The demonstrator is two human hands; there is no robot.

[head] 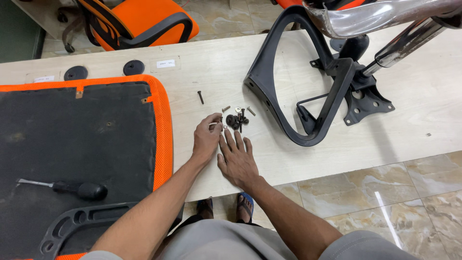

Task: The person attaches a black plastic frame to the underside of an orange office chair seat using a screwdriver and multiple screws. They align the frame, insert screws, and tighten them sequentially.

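Note:
My left hand (207,137) rests on the pale wooden table (414,115), its thumb and forefinger pinched on a small silvery screw (213,124). My right hand (238,160) lies flat beside it, fingers spread and empty, with the fingertips near a small washer (224,127). Just beyond both hands sits a little heap of screws and black washers (237,118). A single black screw (200,97) lies apart, further back.
An upturned orange seat cushion (161,125) with a black underside fills the left, carrying a black-handled screwdriver (77,189) and a black armrest (72,226). To the right lie another black armrest (284,101), a chair mechanism plate (365,103) and a chrome gas cylinder (409,41). An orange chair (144,19) stands behind.

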